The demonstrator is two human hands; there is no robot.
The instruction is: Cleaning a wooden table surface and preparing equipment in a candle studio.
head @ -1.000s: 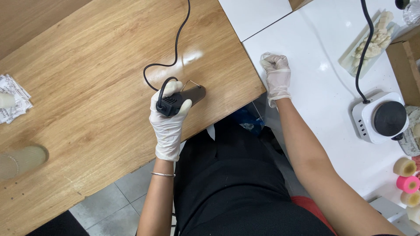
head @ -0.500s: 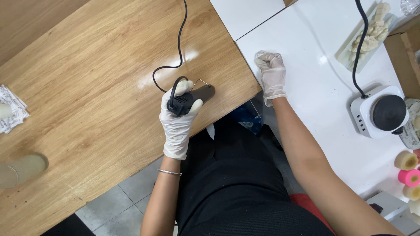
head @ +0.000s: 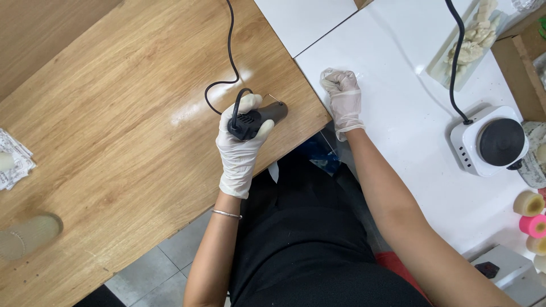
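At the far left edge of the frame a crumpled printed wrapper (head: pixel 16 159) lies on the wooden table (head: pixel 114 113), and lower left stands a pale translucent cup (head: pixel 28 236); both are well apart from the work. At centre the left hand (head: pixel 242 145), in a white glove, grasps a dark grey corded hand tool (head: pixel 257 120), fingers wrapped round its body and the thumb along its side. The tool lies nearly flat, close to the table's right edge, its tapered nose pointing toward the upper right and a thin wire piece showing just beyond the nose. It has a vented rear end, and its black cord (head: pixel 230 62) loops behind the hand and runs off the top of the frame. To work well here, I judge the grip should stay firm, with the nose steady on the wood and the cord loop clear of the wrist. Right of centre the right hand (head: pixel 343 99), also gloved, is clenched in a fist, resting on the white table (head: pixel 409 131). Farther right sit a small white hotplate (head: pixel 490 142) and, upper right, a tray of pale wax pieces (head: pixel 466 45); at the right edge are coloured rolls (head: pixel 533 219)
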